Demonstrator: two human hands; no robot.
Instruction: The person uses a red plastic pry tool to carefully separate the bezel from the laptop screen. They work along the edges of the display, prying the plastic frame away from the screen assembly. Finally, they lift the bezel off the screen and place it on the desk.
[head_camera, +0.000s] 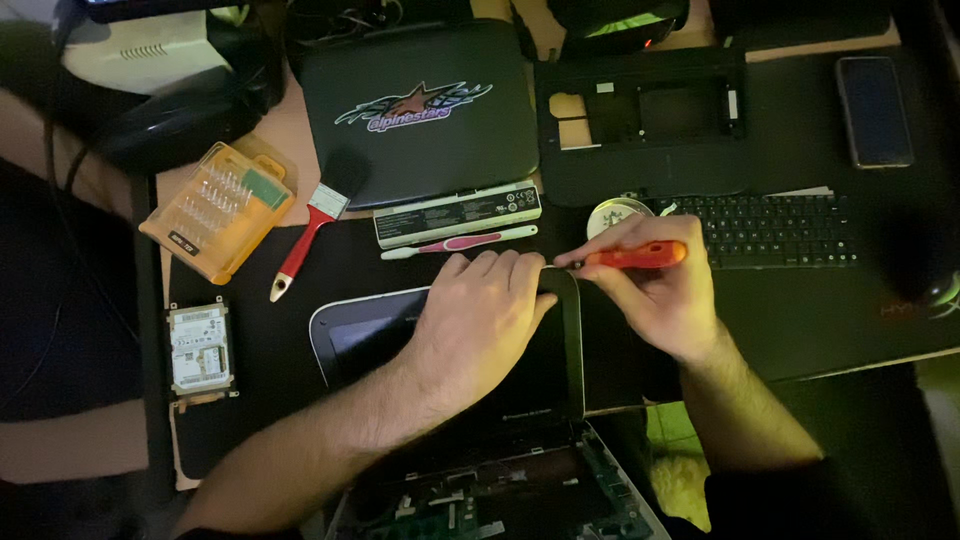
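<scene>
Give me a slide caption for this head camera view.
Left hand steadies a small laptop's screen while right hand works an orange-handled screwdriver.

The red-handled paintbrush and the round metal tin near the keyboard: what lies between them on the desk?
In the head view, between the red-handled paintbrush and the round metal tin lie a long white battery pack and a pink-and-white toothbrush.
</scene>
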